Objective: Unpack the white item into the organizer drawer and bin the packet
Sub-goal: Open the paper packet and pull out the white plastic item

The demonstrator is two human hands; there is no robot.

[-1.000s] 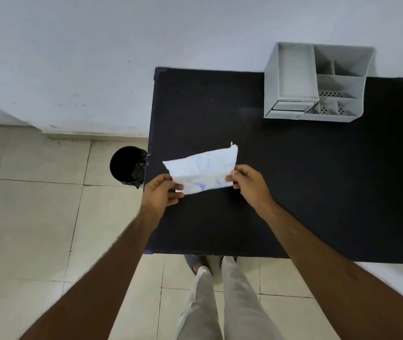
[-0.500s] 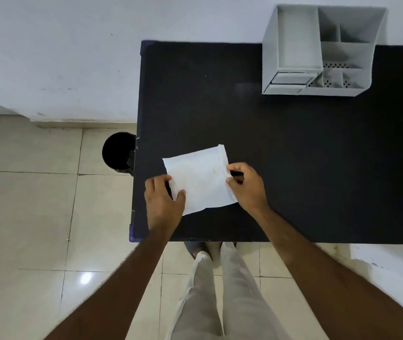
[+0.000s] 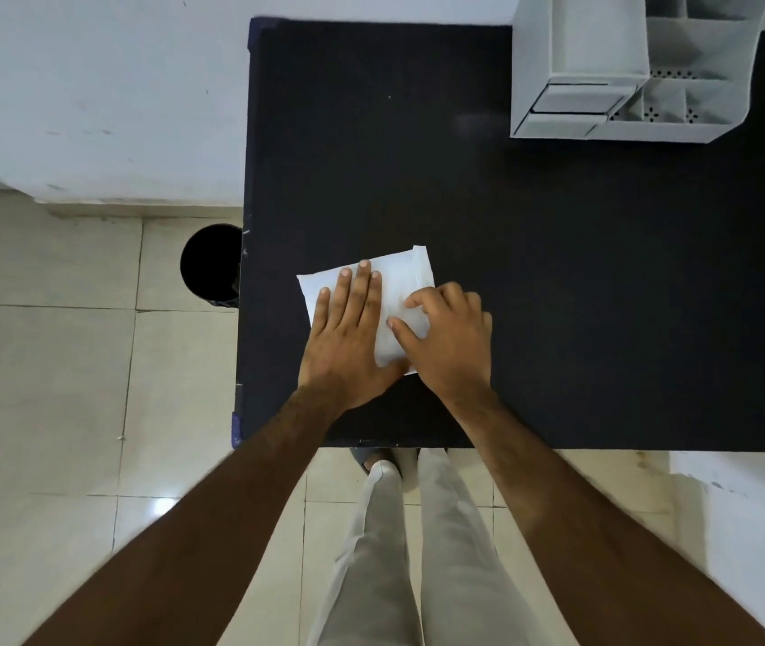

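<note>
The white packet (image 3: 401,291) lies flat on the black worktop (image 3: 557,272), near its front-left corner, with the white item presumably inside it (nothing of the contents shows). The left hand (image 3: 348,338) is spread open, palm down, pinning the packet's left half to the worktop; it presses rather than grasps. The right hand (image 3: 448,338) is curled over the packet's right edge, thumb and forefinger pinching the paper there, so that grip is closed on the packet.

The step in hand looks like opening the packet. To do it well, keep the flat palm firm so the paper cannot slide, and work the pinched edge with a short, controlled pull, away from the contents, so the item is not torn or creased.

The grey organizer (image 3: 627,86) stands at the worktop's back-right, its small drawer (image 3: 571,102) facing forward. The black bin (image 3: 210,265) sits on the floor just beside the worktop's left edge.
</note>
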